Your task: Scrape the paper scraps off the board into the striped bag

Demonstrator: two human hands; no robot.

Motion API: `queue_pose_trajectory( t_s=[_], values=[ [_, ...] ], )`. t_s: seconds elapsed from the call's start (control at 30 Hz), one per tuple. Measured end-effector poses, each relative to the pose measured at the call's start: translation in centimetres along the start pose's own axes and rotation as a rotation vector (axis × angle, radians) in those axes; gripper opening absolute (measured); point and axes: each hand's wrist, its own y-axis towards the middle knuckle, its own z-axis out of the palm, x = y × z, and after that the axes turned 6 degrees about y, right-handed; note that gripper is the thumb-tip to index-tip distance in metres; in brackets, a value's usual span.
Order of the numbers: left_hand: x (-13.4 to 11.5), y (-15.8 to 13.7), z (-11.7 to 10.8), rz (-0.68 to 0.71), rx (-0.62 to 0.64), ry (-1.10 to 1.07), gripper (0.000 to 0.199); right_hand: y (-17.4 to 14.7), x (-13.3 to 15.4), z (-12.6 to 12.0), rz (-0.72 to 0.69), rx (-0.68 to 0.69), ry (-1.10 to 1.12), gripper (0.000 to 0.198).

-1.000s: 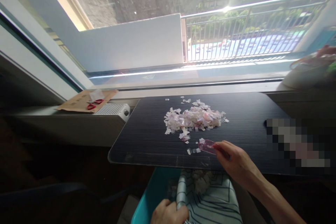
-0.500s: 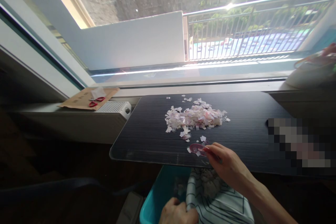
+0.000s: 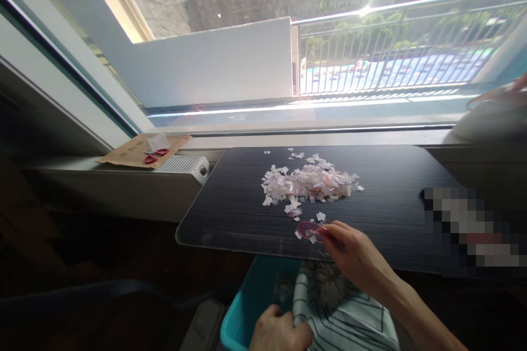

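Head view. From my remote station I see the right hand pinched on a translucent pink tool at the near edge of the tabletop. The tool points left from this grip, its long axis running roughly left to right, its rounded end among a few loose scraps. The main paper heap lies on the far side of the tool, apart from it. The key relation, in my judgement, is tool to near edge: just beyond that edge, and lower, opens the striped cloth, with scraps inside. The left hand is closed on the cloth's rolled left edge, beside the teal bin; the right hand is nearer the loose scraps.
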Motion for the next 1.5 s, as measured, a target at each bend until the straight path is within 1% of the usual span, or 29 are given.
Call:
queue_pose_trajectory(
  t_s=[0.17,0.47,0.6,0.83,1.03,1.2,1.37,1.5],
  values=[
    [0.0,0.2,0.1,0.003,0.004,-0.008,0.010,-0.3,-0.1,-0.2,0.024,0.026,0.025,0.020],
    [-0.1,0.0,0.4,-0.014,-0.021,-0.038,0.013,0.1,-0.4,-0.2,0.016,-0.044,-0.028,0.019],
    [-0.1,0.2,0.2,-0.014,-0.022,-0.041,0.015,0.0,0.0,0.1,0.000,-0.005,-0.008,0.019],
    [-0.3,0.2,-0.3,-0.017,-0.011,-0.021,0.010,0.2,0.3,0.2,0.002,-0.027,-0.051,0.020],
    [-0.4,0.2,-0.8,-0.036,0.019,-0.032,0.014,-0.5,0.5,0.0,0.018,0.034,-0.002,0.019],
    [-0.5,0.3,-1.1,-0.045,0.016,-0.052,0.017,-0.3,0.3,-0.1,0.000,-0.036,-0.018,0.020],
    [-0.5,0.2,-1.0,-0.035,0.003,-0.053,0.013,-0.3,0.4,-0.2,0.001,0.009,-0.035,0.021],
    [-0.5,0.2,-1.0,-0.034,0.025,-0.040,0.012,-0.6,0.6,-0.4,0.009,-0.001,-0.035,0.021]
  ],
)
